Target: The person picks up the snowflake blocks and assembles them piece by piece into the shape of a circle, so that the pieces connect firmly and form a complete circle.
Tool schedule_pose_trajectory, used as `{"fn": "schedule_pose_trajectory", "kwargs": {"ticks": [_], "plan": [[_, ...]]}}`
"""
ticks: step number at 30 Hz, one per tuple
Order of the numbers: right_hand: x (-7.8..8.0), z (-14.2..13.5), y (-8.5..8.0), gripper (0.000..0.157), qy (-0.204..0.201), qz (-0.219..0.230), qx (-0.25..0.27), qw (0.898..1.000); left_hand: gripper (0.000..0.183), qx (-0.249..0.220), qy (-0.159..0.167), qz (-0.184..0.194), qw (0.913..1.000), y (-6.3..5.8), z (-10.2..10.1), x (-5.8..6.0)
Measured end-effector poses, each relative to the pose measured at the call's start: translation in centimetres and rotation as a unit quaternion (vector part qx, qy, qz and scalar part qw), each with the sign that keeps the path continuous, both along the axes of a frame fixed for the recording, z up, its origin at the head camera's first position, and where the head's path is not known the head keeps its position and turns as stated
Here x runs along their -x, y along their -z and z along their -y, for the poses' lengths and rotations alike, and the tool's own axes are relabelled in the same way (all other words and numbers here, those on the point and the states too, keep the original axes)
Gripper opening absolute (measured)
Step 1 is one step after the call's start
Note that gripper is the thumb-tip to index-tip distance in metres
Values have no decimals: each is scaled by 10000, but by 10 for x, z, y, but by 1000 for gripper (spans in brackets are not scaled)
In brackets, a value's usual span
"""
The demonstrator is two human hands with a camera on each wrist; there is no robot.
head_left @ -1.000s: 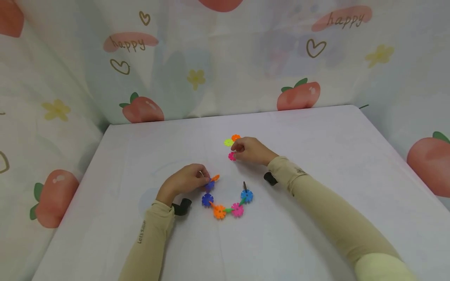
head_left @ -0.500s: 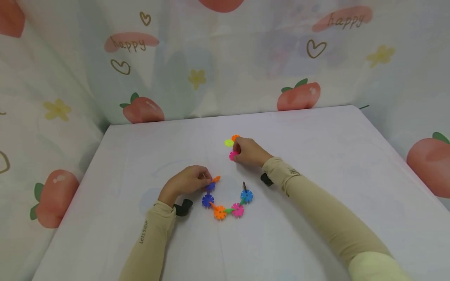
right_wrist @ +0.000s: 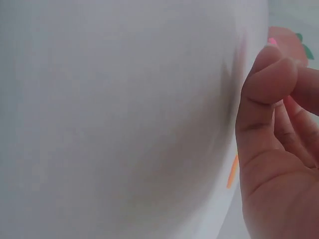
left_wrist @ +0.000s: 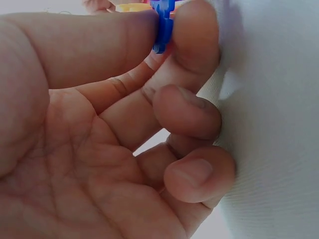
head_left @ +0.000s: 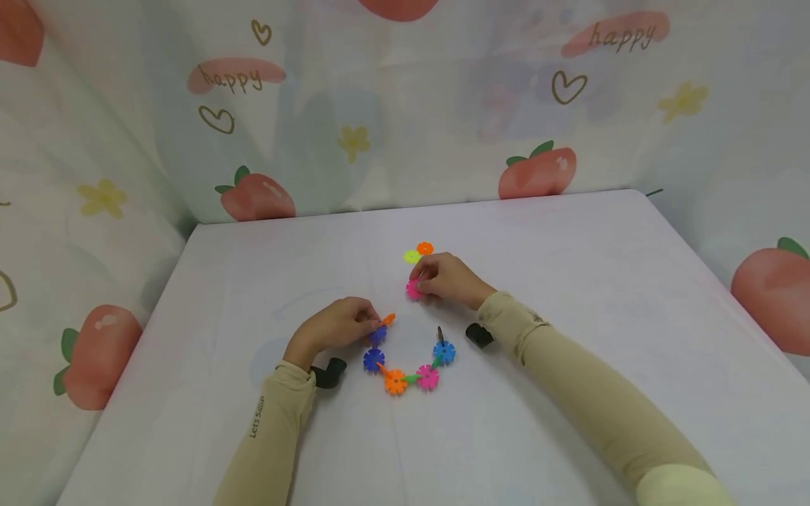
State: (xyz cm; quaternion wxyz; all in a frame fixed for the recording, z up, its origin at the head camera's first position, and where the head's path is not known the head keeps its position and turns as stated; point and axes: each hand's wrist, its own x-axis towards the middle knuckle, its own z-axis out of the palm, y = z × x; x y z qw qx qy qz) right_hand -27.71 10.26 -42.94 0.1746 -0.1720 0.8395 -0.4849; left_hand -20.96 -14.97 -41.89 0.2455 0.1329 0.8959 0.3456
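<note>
A curved chain of notched, flower-shaped plastic discs lies on the white table, with an orange disc point(head_left: 396, 382), a pink disc point(head_left: 427, 378) and a light blue disc point(head_left: 444, 352) along it. At the chain's left end my left hand point(head_left: 335, 325) pinches a blue disc point(left_wrist: 163, 25) between thumb and forefinger; an orange disc point(head_left: 388, 320) joins it there. Farther back, my right hand point(head_left: 452, 279) pinches a loose pink disc point(head_left: 413, 289) at its edge. In the right wrist view the fingers hide most of that disc.
Beyond the right hand, a yellow disc point(head_left: 412, 257) and an orange disc point(head_left: 425, 248) lie flat on the table. A dark brown disc point(head_left: 440, 334) stands on edge at the chain's right end. A printed curtain point(head_left: 405, 105) hangs behind the table point(head_left: 557, 246).
My right hand has closed on the pink disc and drawn it slightly toward me and left, away from the yellow and orange discs. The left hand and chain have hardly moved.
</note>
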Motion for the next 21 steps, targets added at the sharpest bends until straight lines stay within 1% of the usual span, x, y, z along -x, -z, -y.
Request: {"fn": "schedule_pose_trajectory", "kwargs": {"ticks": [4, 8, 12, 21], "plan": [[-8, 1, 2, 10, -140, 218, 361, 9990, 10, -99, -52, 121, 9999, 0, 0, 0], [-13, 3, 2, 11, -116, 520, 547, 9971, 10, -95, -92, 113, 9998, -1, -1, -1], [-17, 5, 1, 11, -45, 725, 605, 9955, 12, -95, -89, 83, 9999, -1, -3, -1], [-24, 10, 4, 11, -134, 878, 715, 9935, 13, -170, -108, 100, 9997, 0, -3, 0]]}}
